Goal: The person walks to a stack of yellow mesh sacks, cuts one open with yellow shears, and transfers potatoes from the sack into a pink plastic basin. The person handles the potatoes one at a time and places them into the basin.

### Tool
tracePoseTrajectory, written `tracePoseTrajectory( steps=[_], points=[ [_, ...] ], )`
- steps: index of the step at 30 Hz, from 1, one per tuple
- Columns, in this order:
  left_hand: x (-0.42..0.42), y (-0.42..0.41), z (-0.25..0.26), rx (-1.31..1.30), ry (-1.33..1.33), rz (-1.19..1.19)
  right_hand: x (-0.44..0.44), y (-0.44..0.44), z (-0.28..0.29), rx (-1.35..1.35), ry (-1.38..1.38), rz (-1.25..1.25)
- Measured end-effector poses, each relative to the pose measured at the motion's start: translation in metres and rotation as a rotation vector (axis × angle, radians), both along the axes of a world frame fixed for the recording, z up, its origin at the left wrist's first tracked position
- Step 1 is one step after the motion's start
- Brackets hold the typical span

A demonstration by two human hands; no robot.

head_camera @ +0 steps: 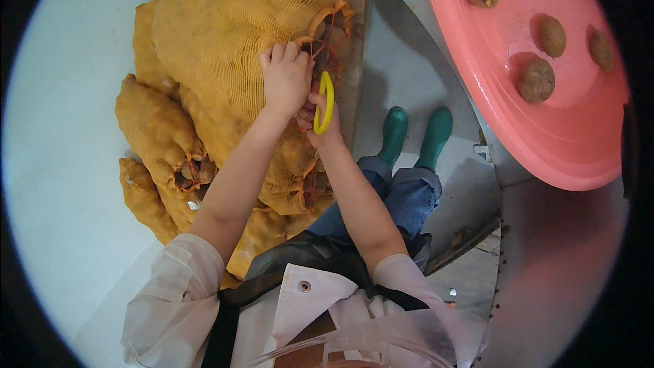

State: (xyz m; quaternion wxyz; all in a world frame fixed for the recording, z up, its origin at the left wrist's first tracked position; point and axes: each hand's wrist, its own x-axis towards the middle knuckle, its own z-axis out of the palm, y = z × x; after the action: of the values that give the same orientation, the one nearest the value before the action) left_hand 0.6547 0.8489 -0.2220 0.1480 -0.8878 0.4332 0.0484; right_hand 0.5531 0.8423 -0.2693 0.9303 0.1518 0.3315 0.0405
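A large yellow mesh sack (219,36) lies on top of a pile of similar sacks, its mouth at the right laced with red string (318,52). Brown potatoes (338,43) show through the gap. My left hand (288,74) grips the mesh at the edge of the mouth. Just below and to the right, my right hand (324,115) holds a tool by its yellow looped handle (323,105). The tool's far end points toward the string and is partly hidden, so its exact kind is unclear.
More filled mesh sacks (153,133) lie at the left and below. A pink plastic basin (567,138) with several potatoes (536,80) stands at the upper right. Green boots (434,135) stand on the grey floor. A pale wall (66,112) rises at the left.
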Motion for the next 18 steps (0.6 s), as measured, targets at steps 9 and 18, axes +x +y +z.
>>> tracePoseTrajectory(
  steps=[9, 18],
  points=[
    [0.001, 0.001, -0.002, -0.054, 0.003, -0.018, -0.003, -0.012, 0.010, 0.087, 0.012, 0.039],
    [0.001, 0.003, 0.001, 0.019, 0.030, -0.033, 0.006, -0.029, 0.000, -0.004, 0.115, 0.212]
  ],
)
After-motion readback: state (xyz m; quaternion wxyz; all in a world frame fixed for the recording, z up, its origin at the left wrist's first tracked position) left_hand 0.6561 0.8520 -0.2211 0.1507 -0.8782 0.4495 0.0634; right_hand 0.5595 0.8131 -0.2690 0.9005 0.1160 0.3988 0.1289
